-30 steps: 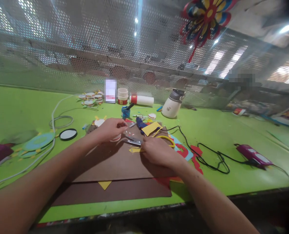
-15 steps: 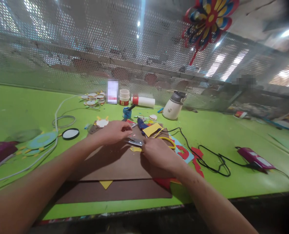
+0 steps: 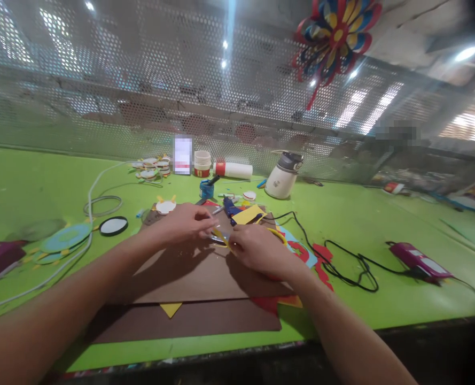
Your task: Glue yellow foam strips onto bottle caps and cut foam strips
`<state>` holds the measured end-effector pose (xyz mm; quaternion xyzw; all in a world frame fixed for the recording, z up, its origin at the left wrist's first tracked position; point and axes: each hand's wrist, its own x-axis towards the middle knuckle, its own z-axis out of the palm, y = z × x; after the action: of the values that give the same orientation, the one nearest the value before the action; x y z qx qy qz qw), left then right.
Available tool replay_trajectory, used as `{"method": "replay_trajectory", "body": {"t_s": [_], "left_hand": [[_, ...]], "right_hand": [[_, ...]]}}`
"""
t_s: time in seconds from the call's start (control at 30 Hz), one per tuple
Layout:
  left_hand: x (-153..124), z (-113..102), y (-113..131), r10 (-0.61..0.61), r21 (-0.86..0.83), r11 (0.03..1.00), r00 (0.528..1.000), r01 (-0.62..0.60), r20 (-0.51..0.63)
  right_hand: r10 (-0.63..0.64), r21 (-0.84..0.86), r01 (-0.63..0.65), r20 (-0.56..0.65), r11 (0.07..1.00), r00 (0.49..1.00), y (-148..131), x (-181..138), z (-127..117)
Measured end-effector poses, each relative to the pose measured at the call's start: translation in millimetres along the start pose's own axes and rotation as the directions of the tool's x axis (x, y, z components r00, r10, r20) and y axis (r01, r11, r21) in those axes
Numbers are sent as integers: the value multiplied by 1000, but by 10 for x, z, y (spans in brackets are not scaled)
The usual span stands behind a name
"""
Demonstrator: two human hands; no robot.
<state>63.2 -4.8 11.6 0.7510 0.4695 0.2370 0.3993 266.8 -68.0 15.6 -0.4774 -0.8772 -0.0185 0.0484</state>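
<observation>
My left hand (image 3: 187,220) is closed in a pinch, its fingertips at the upper end of a small yellow piece (image 3: 221,234). My right hand (image 3: 257,247) is closed on the lower end of that piece, which slants between the two hands. Just below and behind the piece show the metal blades of the scissors (image 3: 218,239). Their yellow handle (image 3: 278,234) comes out behind my right hand, which hides the middle. Under both hands lies a brown board (image 3: 173,283). A blue glue gun (image 3: 230,207) and a yellow sheet (image 3: 248,215) lie just beyond.
A white bottle (image 3: 280,179), blue pot (image 3: 207,189) and white-red tub (image 3: 202,163) stand farther back. Black cable (image 3: 353,278) runs right to a purple box (image 3: 419,262). Left are a black-rimmed disc (image 3: 113,225), white cable (image 3: 90,206) and pale blue rings (image 3: 67,238).
My right hand has taken up the yellow piece that lay near the scissors blades. My left fingertips have come down to it. The view has shifted slightly.
</observation>
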Motion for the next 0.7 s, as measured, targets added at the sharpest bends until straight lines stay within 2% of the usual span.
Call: {"method": "replay_trajectory", "body": {"t_s": [0.13,0.23,0.4,0.53,0.6,0.7], "left_hand": [[-159,10,135,-133,-213,968,991,133,16],[-228,90,195,-181,-304,936,983,179,23],[-221,263,100,-151,-353,923,988,152,32],[-235,286,-20,-112,-404,907,993,119,41],[-248,261,-58,-99,-436,893,994,108,43],[-256,211,-87,-92,-483,870,995,101,42]], "right_hand": [[31,173,-15,-86,985,996,23,34,-11],[81,255,-43,-139,966,987,-39,34,20],[108,327,-48,-167,944,980,-196,23,47],[122,397,-37,-190,917,974,-177,29,33],[167,538,-36,-197,842,966,-109,47,43],[236,739,-84,-104,669,966,-25,82,91]]}}
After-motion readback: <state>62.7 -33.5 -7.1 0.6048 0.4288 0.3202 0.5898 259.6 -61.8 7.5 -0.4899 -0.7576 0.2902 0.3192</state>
